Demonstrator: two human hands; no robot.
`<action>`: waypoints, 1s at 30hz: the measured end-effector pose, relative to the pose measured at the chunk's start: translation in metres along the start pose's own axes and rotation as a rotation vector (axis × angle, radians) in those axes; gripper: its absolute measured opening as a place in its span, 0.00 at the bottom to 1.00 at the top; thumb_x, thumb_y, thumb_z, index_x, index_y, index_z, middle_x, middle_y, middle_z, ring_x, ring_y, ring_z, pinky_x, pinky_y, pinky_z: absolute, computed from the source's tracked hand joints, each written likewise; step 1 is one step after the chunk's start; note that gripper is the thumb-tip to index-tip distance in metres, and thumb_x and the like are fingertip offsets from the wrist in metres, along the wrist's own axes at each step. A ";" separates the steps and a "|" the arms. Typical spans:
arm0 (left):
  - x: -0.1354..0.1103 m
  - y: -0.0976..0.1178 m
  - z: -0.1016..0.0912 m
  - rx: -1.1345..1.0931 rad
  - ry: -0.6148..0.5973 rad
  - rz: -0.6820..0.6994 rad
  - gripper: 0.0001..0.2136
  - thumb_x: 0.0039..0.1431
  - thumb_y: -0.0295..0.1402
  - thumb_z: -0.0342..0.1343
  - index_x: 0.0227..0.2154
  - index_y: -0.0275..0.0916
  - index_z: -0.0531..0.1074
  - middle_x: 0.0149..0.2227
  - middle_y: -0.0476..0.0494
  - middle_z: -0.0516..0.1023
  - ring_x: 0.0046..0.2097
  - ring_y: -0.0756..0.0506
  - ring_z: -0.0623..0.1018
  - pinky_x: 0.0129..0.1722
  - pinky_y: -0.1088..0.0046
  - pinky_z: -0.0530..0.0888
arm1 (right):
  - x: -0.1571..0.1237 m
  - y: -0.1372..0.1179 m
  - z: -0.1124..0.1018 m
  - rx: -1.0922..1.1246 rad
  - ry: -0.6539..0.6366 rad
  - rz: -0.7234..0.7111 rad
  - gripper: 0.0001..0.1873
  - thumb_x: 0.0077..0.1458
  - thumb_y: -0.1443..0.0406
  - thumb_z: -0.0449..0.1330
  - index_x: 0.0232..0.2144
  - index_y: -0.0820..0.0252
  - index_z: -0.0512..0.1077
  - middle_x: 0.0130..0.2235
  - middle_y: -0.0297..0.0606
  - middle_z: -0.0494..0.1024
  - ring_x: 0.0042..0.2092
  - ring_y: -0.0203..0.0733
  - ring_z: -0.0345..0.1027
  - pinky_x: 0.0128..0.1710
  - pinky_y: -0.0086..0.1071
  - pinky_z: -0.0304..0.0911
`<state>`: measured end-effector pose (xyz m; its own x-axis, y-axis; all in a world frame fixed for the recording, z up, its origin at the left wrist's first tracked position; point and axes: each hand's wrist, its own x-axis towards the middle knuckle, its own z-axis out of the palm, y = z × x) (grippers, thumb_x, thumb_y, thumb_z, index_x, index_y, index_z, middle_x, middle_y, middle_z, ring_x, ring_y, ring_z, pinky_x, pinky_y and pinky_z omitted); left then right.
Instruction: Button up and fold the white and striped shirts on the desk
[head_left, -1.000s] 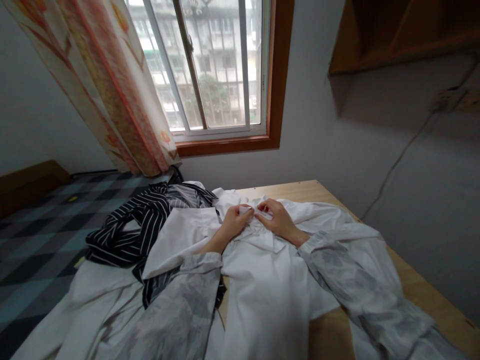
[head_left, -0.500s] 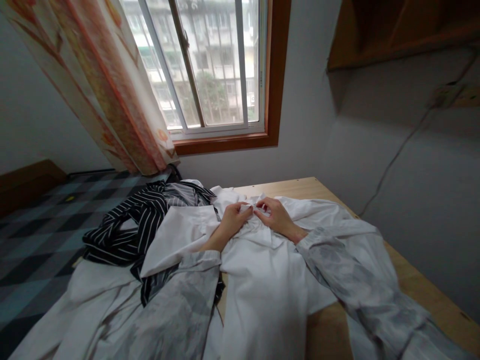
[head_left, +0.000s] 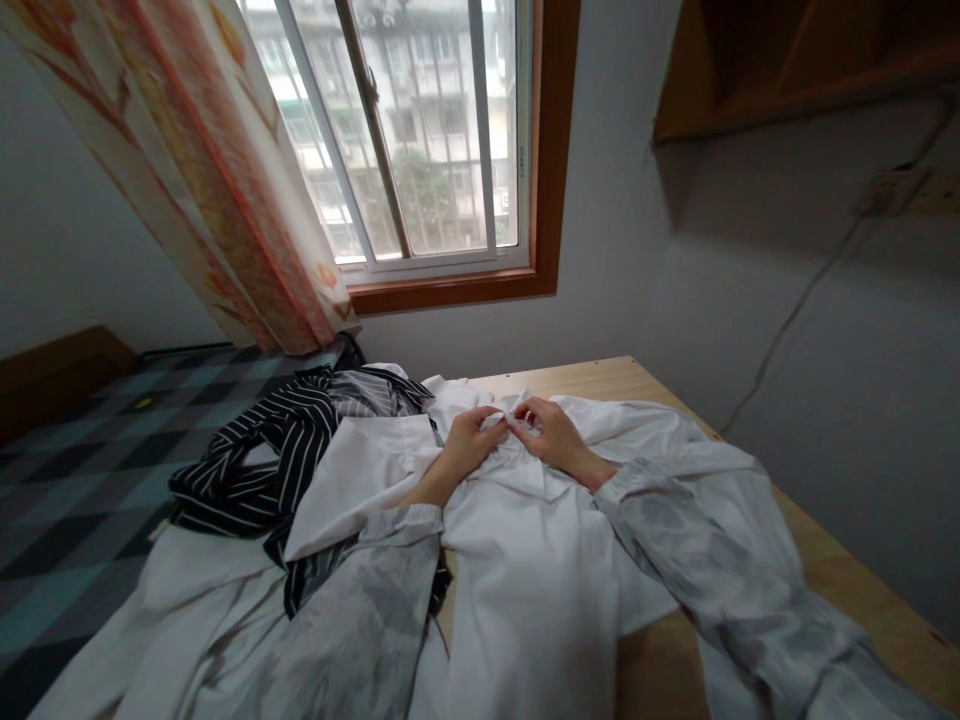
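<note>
My left hand (head_left: 466, 440) and right hand (head_left: 553, 436) meet fingertip to fingertip, both pinched on the collar of the white shirt (head_left: 525, 560). The shirt lies spread front-up along the wooden table (head_left: 832, 575), its collar towards the far edge. A black-and-white striped shirt (head_left: 259, 450) is heaped at the table's left edge, partly under the white one.

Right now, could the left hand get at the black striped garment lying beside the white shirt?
Probably yes. The striped garment lies in the open just left of the left hand, with nothing between them. Its fingers would first have to release the white shirt, which they pinch.
</note>
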<state>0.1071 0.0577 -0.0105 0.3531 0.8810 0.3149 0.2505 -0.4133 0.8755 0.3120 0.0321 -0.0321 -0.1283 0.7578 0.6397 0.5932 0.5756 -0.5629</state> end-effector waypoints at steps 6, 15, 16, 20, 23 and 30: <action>-0.001 -0.001 0.000 -0.016 -0.055 -0.029 0.16 0.61 0.45 0.63 0.40 0.35 0.81 0.25 0.52 0.76 0.22 0.53 0.69 0.23 0.78 0.65 | 0.000 -0.001 0.001 0.016 -0.006 -0.015 0.07 0.64 0.60 0.67 0.40 0.54 0.75 0.37 0.36 0.80 0.38 0.43 0.72 0.43 0.37 0.66; 0.000 -0.002 0.001 -0.103 -0.042 -0.056 0.18 0.62 0.50 0.61 0.35 0.37 0.76 0.21 0.55 0.69 0.21 0.52 0.67 0.21 0.78 0.62 | 0.001 -0.003 0.000 -0.013 -0.006 -0.053 0.06 0.65 0.59 0.66 0.40 0.54 0.76 0.37 0.36 0.81 0.37 0.44 0.72 0.46 0.39 0.66; 0.000 -0.002 0.001 -0.106 -0.027 -0.053 0.18 0.62 0.50 0.60 0.33 0.37 0.75 0.21 0.55 0.69 0.21 0.52 0.67 0.21 0.78 0.62 | 0.001 -0.003 0.000 -0.014 -0.004 -0.058 0.06 0.65 0.59 0.66 0.40 0.53 0.77 0.36 0.36 0.81 0.37 0.44 0.72 0.46 0.39 0.66; 0.001 -0.003 0.002 -0.137 -0.005 -0.064 0.17 0.63 0.49 0.59 0.32 0.38 0.74 0.21 0.55 0.68 0.21 0.52 0.66 0.20 0.77 0.62 | 0.002 -0.001 0.000 0.001 -0.001 -0.069 0.05 0.68 0.60 0.64 0.40 0.53 0.77 0.36 0.36 0.81 0.37 0.45 0.72 0.48 0.41 0.66; 0.000 -0.003 0.002 -0.138 -0.018 -0.101 0.18 0.61 0.50 0.62 0.36 0.38 0.75 0.20 0.56 0.68 0.18 0.53 0.65 0.19 0.77 0.60 | 0.002 0.002 0.000 0.014 -0.005 -0.059 0.06 0.70 0.60 0.62 0.41 0.53 0.77 0.38 0.37 0.81 0.38 0.45 0.72 0.49 0.40 0.65; -0.001 0.000 0.000 -0.062 -0.015 -0.028 0.19 0.61 0.50 0.65 0.36 0.37 0.80 0.20 0.55 0.70 0.21 0.52 0.66 0.22 0.77 0.63 | 0.000 -0.002 -0.004 0.054 0.070 -0.013 0.06 0.70 0.60 0.62 0.43 0.53 0.77 0.39 0.37 0.81 0.38 0.45 0.72 0.47 0.40 0.65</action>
<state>0.1065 0.0571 -0.0105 0.3606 0.8883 0.2842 0.2048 -0.3727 0.9050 0.3139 0.0295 -0.0292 -0.0785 0.7282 0.6808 0.5476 0.6022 -0.5810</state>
